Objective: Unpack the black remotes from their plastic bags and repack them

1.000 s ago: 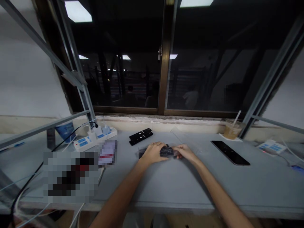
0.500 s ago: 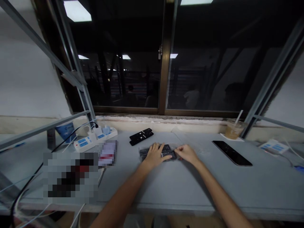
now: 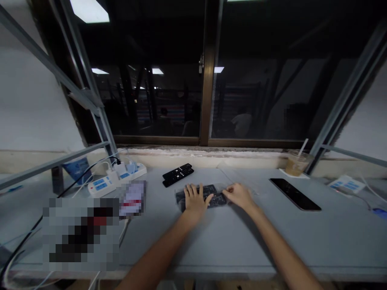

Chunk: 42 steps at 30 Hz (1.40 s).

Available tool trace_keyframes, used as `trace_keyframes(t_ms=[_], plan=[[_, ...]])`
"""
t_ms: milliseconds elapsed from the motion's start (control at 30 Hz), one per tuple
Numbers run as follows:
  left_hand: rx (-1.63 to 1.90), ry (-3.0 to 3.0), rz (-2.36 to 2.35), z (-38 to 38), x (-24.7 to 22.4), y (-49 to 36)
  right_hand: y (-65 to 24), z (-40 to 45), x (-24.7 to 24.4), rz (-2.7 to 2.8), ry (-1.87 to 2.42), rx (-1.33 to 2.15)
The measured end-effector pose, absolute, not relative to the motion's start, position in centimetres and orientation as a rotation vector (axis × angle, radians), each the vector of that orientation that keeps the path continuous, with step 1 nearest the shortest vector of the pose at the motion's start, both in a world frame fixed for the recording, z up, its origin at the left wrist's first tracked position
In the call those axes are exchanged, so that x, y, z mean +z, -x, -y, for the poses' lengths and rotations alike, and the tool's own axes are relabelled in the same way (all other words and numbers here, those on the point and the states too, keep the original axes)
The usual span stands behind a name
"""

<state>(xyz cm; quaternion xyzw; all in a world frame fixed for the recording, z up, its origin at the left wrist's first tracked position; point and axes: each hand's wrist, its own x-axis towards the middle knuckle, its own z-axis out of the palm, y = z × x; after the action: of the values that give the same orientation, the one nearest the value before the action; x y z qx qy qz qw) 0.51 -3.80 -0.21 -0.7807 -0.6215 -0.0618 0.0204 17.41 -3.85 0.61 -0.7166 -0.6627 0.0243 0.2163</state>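
Two black remotes in clear plastic wrap [image 3: 218,199] lie side by side at the middle of the grey desk. My left hand [image 3: 195,201] rests flat across their left part, fingers spread. At their right end my right hand [image 3: 238,194] has thumb and forefinger pinched on the plastic wrap; loose clear film stretches up and to the right behind it. Two more black remotes [image 3: 177,175], unwrapped and overlapping, lie behind and to the left of my left hand.
A white power strip [image 3: 116,180] with plugs and cables stands at the left, near a phone [image 3: 133,199] and a pixelated area. On the right are a black phone [image 3: 294,194], a drink cup [image 3: 296,164] and another power strip [image 3: 347,186].
My left hand has shifted slightly left on the wrapped remotes, its fingers more spread. My right hand keeps its pinch at nearly the same place. The view has turned slightly.
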Motion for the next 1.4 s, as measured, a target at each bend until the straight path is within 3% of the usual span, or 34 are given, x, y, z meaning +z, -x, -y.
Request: trace_keyframes(t_ms=[467,1000,1400], plan=[[-0.47,2.51,1.809,0.0,-1.5,0.2,-20.3,2.3,-2.4,1.673,2.075,-0.253],[-1.057,2.105,1.95,-2.1,0.8,4.3,-20.9,2.7,-1.9,1.569,2.101,-0.085],[-0.997,1.867,2.31,-2.5,-0.7,6.9,-19.5,2.1,-1.7,1.508,1.433,-0.009]])
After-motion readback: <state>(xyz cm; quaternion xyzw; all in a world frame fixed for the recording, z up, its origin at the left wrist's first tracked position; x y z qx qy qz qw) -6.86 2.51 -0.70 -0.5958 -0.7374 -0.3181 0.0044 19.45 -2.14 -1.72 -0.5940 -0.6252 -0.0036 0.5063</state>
